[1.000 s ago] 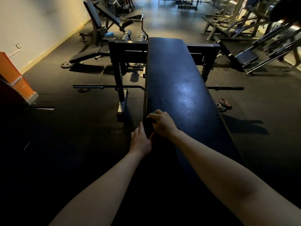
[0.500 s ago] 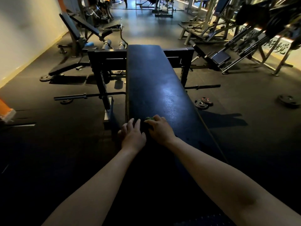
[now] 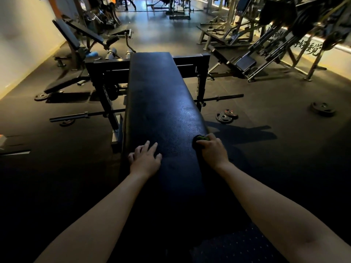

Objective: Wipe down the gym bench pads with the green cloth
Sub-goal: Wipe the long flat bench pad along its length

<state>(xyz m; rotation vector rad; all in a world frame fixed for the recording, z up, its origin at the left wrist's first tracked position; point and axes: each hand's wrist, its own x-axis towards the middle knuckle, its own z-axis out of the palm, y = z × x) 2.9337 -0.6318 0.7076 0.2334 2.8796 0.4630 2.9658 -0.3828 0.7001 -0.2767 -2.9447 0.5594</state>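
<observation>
A long black bench pad (image 3: 161,103) runs away from me down the middle of the view. My left hand (image 3: 145,158) rests flat on the pad near its left edge, fingers spread. My right hand (image 3: 213,151) grips the bunched green cloth (image 3: 202,138) and presses it on the pad at its right edge. Most of the cloth is hidden under my fingers.
A black rack frame (image 3: 106,73) straddles the bench, with a barbell (image 3: 85,115) low across it. Weight plates (image 3: 225,116) lie on the floor to the right, another plate (image 3: 322,109) farther right. An incline bench (image 3: 76,40) stands at the back left, machines (image 3: 275,44) at the back right.
My right hand slid the cloth from the pad's left side across to its right edge. My left hand moved from the left edge onto the top of the pad.
</observation>
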